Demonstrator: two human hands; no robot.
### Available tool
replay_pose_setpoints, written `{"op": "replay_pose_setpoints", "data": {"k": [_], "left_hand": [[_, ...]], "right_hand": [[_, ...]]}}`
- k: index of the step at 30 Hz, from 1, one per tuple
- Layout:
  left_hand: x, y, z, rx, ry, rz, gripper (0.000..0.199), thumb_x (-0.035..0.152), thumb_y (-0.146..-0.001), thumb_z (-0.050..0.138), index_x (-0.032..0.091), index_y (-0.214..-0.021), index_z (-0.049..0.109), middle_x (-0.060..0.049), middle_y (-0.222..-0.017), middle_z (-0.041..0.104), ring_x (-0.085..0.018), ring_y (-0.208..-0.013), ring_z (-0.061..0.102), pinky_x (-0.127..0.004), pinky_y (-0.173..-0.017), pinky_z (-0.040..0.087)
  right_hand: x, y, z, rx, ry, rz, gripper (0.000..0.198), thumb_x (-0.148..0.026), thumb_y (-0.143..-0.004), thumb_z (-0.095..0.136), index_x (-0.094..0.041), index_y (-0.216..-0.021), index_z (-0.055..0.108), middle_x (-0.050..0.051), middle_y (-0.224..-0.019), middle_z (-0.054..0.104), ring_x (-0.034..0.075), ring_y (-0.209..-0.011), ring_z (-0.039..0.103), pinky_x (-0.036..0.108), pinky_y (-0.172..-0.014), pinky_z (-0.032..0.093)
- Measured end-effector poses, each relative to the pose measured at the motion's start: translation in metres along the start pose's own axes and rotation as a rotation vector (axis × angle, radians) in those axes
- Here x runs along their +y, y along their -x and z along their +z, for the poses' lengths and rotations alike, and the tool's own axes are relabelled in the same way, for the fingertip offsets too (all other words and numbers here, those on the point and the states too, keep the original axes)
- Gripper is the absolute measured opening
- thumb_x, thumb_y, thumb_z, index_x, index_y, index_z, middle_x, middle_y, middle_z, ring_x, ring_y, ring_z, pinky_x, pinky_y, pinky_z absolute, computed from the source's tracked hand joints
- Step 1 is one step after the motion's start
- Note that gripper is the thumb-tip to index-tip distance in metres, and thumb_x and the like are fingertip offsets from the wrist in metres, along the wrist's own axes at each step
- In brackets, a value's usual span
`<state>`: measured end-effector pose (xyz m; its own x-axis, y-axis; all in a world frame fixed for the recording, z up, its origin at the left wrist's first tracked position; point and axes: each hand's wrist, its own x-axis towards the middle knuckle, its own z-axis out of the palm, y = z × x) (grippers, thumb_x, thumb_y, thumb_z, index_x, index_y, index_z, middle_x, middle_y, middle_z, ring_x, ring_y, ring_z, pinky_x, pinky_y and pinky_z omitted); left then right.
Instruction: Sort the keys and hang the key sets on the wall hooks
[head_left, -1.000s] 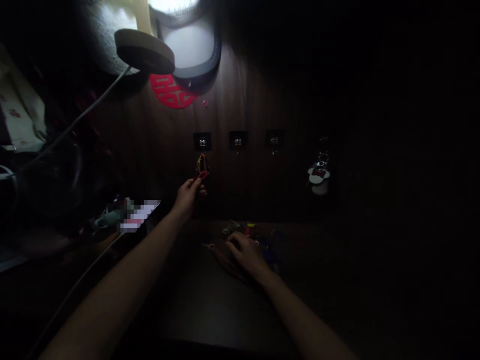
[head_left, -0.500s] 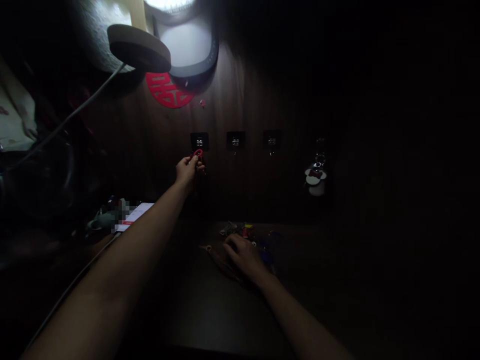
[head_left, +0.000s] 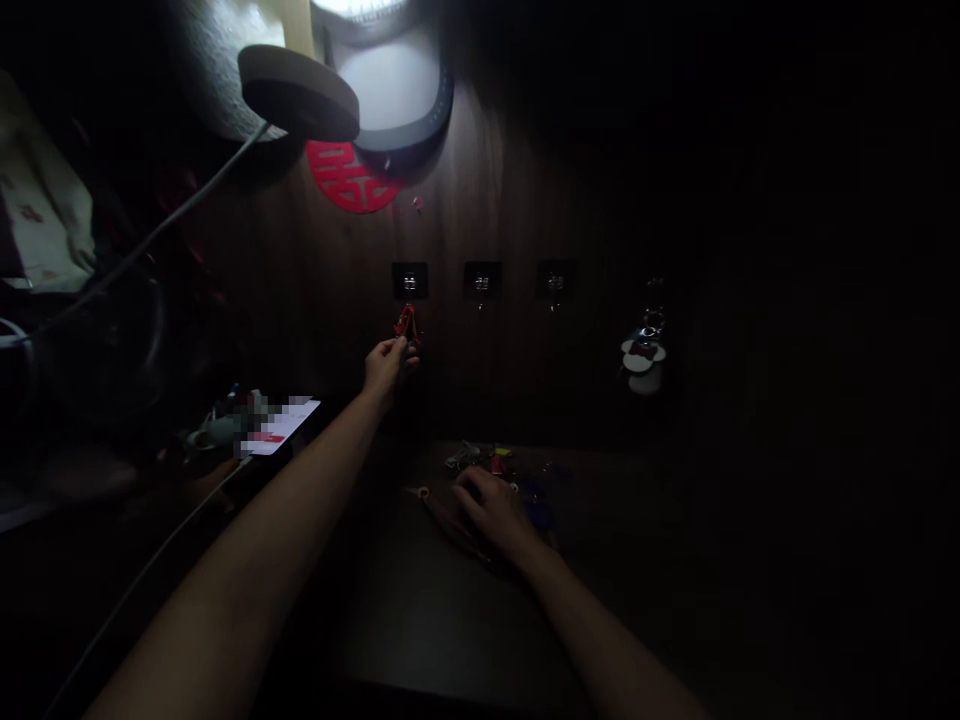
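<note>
My left hand point(head_left: 385, 367) reaches to the dark wood wall, its fingers pinched at the lower part of a red cord keychain point(head_left: 407, 322). The red cord is just beneath the leftmost wall hook point(head_left: 410, 283); whether its loop sits on the hook is too dark to tell. My right hand point(head_left: 496, 508) rests low over the dark surface, fingers curled down and their tips hidden. Under and beside it lies a brown strap-like thing point(head_left: 450, 522). Just beyond its fingers are small keychain-like pieces, one red point(head_left: 497, 465), one yellow point(head_left: 502, 452) and one blue point(head_left: 538, 515).
Two more hooks, a middle one point(head_left: 482, 283) and a right one point(head_left: 556, 283), line the wall. A white keychain with a dark bow point(head_left: 643, 355) hangs farther right. A round lamp-like disc point(head_left: 300, 92) with a white cable point(head_left: 187, 205) juts out at upper left. A lit phone point(head_left: 289, 425) stands left.
My left hand has dropped slightly below the hook, and more of the red cord shows above its fingers. The whole view has shifted a little; my right hand stays on the surface.
</note>
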<state>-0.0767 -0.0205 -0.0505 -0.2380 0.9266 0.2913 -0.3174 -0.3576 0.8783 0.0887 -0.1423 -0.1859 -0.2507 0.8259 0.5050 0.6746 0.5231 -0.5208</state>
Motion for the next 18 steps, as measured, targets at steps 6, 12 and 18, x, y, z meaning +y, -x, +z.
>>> {"op": "replay_pose_setpoints", "data": {"k": [6,12,18], "left_hand": [[-0.019,0.018,-0.015,-0.016,0.008,-0.085,0.017,0.027,-0.073,0.063,0.015,-0.082,0.054,0.001,-0.07,0.062,-0.005,-0.05,0.058,-0.019,-0.056,0.048],[-0.039,0.043,-0.034,-0.005,-0.004,-0.15,0.014,0.021,-0.074,0.061,0.015,-0.085,0.055,0.001,-0.072,0.062,-0.005,-0.053,0.06,-0.018,-0.056,0.048],[-0.056,0.069,-0.059,-0.011,-0.042,-0.176,0.023,0.025,-0.07,0.063,0.015,-0.089,0.058,-0.001,-0.076,0.063,-0.007,-0.058,0.061,-0.018,-0.055,0.046]], "right_hand": [[-0.002,0.001,-0.002,0.002,0.023,0.016,0.013,-0.024,-0.082,0.045,-0.022,-0.079,0.057,0.0,-0.079,0.062,0.014,-0.074,0.057,0.024,-0.066,0.038],[-0.006,0.001,-0.004,0.005,0.023,0.024,0.012,-0.022,-0.082,0.046,-0.022,-0.078,0.057,0.001,-0.08,0.062,0.015,-0.075,0.058,0.025,-0.065,0.039],[-0.004,0.001,-0.003,0.003,0.038,0.025,0.013,-0.023,-0.082,0.046,-0.022,-0.078,0.057,0.001,-0.08,0.062,0.015,-0.074,0.058,0.024,-0.065,0.038]]}}
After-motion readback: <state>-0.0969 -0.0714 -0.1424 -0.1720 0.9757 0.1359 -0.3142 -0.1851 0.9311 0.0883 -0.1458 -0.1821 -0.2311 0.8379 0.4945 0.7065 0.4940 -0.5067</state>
